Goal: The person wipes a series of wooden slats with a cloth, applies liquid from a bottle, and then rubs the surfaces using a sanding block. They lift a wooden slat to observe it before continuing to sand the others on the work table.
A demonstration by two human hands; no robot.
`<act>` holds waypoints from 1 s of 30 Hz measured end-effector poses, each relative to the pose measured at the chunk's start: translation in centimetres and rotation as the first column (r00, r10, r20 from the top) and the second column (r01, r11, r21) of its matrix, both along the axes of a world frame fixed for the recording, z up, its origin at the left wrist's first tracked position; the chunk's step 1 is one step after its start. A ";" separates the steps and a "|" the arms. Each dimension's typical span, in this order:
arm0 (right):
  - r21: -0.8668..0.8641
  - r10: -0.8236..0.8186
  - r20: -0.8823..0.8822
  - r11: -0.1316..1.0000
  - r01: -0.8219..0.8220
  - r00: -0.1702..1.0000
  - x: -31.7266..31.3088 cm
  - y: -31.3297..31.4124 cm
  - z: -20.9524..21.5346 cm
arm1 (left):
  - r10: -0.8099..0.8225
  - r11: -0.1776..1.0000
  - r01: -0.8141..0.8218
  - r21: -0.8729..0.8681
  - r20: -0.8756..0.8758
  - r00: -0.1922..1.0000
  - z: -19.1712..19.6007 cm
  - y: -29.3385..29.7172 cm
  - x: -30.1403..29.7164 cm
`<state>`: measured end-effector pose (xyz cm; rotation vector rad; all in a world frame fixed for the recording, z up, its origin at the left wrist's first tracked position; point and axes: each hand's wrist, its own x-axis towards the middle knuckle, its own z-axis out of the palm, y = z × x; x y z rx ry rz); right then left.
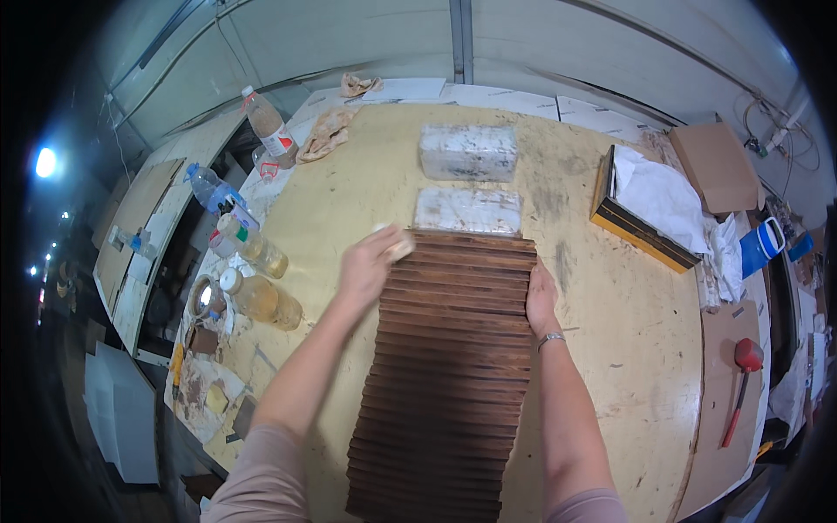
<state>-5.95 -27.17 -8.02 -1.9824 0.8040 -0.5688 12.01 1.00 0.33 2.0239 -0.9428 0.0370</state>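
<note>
A long dark-brown ribbed wooden panel (449,366) lies lengthwise on the plywood worktable (610,305), running from near the table's middle toward me. My left hand (368,264) rests on the panel's far left corner, fingers closed on a small pale pad (399,247) pressed against the wood. My right hand (540,299) lies flat against the panel's right edge, holding nothing, a bracelet on its wrist. Two wrapped whitish blocks (468,212) (468,152) sit just beyond the panel's far end.
Bottles of yellowish liquid (261,299) and plastic bottles (270,129) crowd the table's left edge with rags (324,132). A black-and-yellow box with white paper (645,209) sits at the right, a cardboard box (717,166) behind it, a red-handled tool (741,383) lower right.
</note>
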 end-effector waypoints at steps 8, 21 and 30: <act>0.016 0.051 -0.123 0.999 -0.049 0.991 0.0 -1.1 -1.2 | -0.413 0.906 0.383 0.182 0.171 0.895 -1.0 -16.3 -5.5; -0.007 0.031 -0.030 0.999 -0.032 0.999 0.4 -1.0 -1.1 | -0.230 0.971 0.194 0.142 0.320 0.919 0.0 -1.1 0.4; -0.642 0.028 -0.463 0.679 -0.357 0.886 -0.5 3.7 8.7 | -0.420 0.907 0.420 0.010 -0.004 0.907 5.2 3.6 -3.5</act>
